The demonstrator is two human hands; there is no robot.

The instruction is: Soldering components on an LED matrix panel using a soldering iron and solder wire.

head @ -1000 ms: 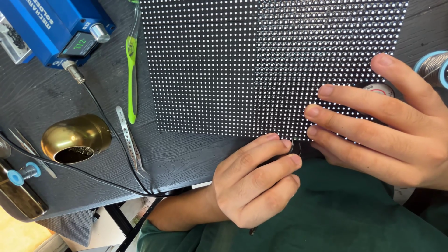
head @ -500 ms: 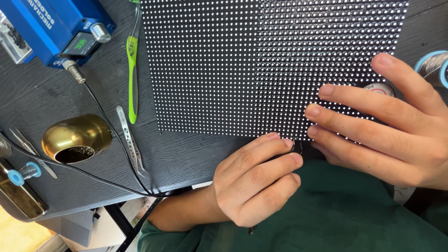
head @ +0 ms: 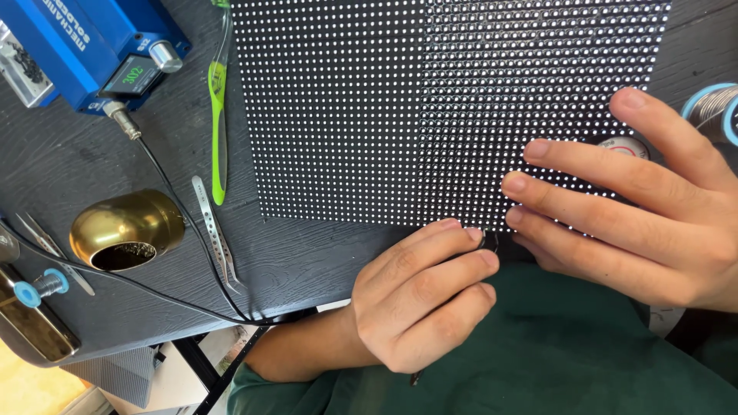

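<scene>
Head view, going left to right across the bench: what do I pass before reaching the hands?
Blue soldering station → brass tip-cleaner pot → steel tweezers and green tool → black LED dot-matrix panel → left hand at its near edge → right hand flat on the panel → solder spool.

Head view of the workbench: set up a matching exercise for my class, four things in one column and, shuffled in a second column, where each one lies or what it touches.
Things:
1. dotted black panel
2. green tool
3. brass cup
4. blue box

Places:
a. top left corner of the desk
b. under the right hand, fingers spread on its lower right corner
c. lying lengthwise beside the panel's left edge
d. left of the metal tweezers, on its side

Pairs: 1-b, 2-c, 3-d, 4-a
</scene>
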